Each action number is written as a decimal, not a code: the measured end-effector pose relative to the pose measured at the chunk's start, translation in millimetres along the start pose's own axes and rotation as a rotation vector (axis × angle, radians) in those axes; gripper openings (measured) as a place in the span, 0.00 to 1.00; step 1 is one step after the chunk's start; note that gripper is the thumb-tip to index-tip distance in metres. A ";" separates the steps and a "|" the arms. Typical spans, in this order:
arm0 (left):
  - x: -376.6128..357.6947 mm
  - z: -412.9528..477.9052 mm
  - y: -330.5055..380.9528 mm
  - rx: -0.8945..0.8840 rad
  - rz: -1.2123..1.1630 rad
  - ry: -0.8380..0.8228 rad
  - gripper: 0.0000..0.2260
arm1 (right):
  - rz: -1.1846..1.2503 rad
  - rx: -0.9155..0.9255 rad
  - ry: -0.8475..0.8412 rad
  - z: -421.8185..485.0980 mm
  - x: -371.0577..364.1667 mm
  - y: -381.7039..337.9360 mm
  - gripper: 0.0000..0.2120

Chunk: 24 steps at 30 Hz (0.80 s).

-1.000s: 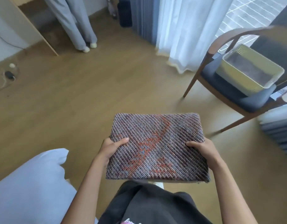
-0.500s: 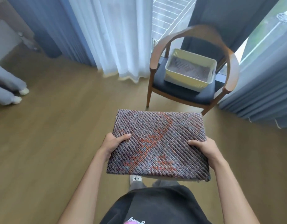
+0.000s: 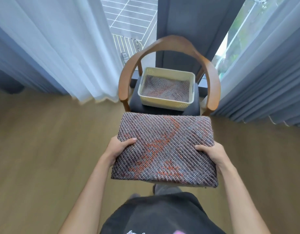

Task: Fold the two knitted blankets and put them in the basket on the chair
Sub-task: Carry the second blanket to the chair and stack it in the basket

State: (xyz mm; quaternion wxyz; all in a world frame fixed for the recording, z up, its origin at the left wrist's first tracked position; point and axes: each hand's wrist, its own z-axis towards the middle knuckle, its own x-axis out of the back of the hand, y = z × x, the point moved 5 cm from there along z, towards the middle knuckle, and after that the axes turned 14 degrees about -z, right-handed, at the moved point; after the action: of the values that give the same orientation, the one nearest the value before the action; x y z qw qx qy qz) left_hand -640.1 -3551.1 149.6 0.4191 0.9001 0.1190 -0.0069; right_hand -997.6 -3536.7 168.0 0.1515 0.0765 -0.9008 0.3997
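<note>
The chair (image 3: 212, 78) and its basket (image 3: 162, 103) have drawn closer and swung to dead centre since a second ago, when they sat off at 2 o'clock. The far edge of the folded blanket (image 3: 164, 146) now overlaps the seat's front in the view.

The left hand (image 3: 119, 149) grips the blanket's 9 o'clock edge, thumb lying on top and fingers hidden beneath. The right hand (image 3: 211, 153) holds the 3 o'clock edge the same way. Between them the folded blanket, a grey-purple knit with an orange pattern, is carried flat in front of the person's black shirt (image 3: 154, 215).

At 12 o'clock from it, the cream perforated basket stands on the chair's dark seat cushion (image 3: 134, 102). The second blanket (image 3: 166, 88), of the same knit, lies inside and covers the bottom. The chair's curved wooden back and arms ring the basket.

A sheer white curtain (image 3: 53, 48) hangs at 10 o'clock and a blue-grey curtain (image 3: 264, 81) at 2 o'clock, above a wooden floor (image 3: 44, 149).
</note>
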 end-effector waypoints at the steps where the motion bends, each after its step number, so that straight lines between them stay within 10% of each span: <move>1: -10.3 10.5 8.1 -0.001 0.005 0.003 0.20 | 0.003 0.002 0.009 12.3 7.6 -7.2 0.13; 24: -97.7 293.1 188.0 0.088 0.120 -0.047 0.20 | 0.010 -0.114 0.096 264.1 18.5 -177.8 0.16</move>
State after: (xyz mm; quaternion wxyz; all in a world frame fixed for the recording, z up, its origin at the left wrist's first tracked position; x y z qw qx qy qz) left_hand -668.1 -3909.8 112.0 0.3813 0.9228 0.0546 -0.0079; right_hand -1024.9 -3852.3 130.5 0.1968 0.0438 -0.9142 0.3515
